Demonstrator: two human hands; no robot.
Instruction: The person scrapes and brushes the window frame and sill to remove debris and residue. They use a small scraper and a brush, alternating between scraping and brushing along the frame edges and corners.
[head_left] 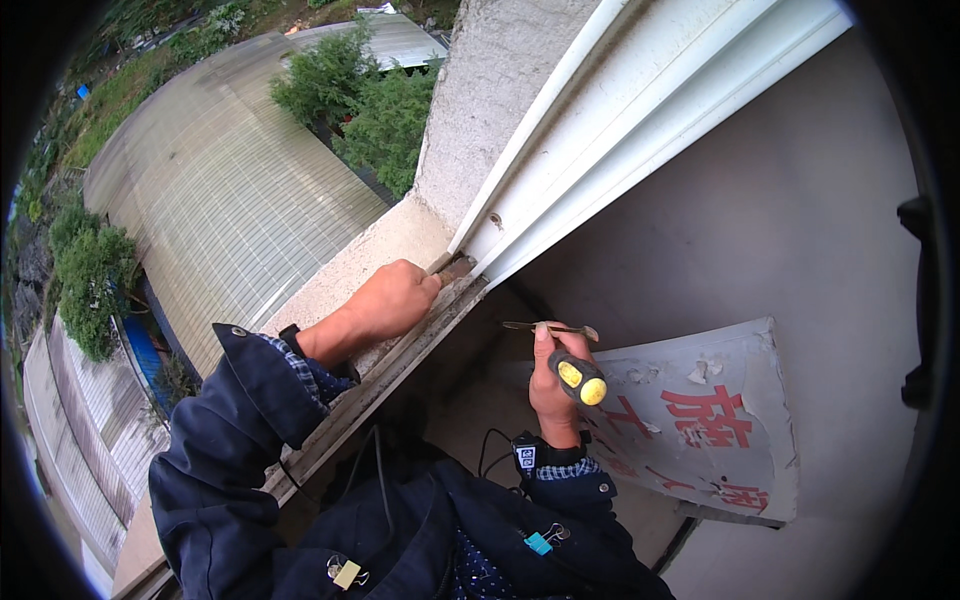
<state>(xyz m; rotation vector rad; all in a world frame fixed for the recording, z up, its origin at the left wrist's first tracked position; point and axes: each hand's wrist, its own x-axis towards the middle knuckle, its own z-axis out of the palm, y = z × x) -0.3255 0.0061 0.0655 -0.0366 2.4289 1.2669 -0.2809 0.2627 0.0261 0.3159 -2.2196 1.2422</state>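
My left hand is closed at the foot of the white window frame, over the worn sill track. Its fingertips are turned down and away, so whatever they pinch, if anything, is hidden. To the right of the sill, my right hand is closed round a tool with a black-and-yellow handle, whose butt points up toward me. A thin metal strip crosses at the thumb and fingertips; I cannot tell whether it belongs to the same tool.
A torn grey-white sign board with red characters lies at the right, by a pale wall. Outside, beyond the sill's left edge, are a corrugated roof far below and trees. Black cords hang near my jacket.
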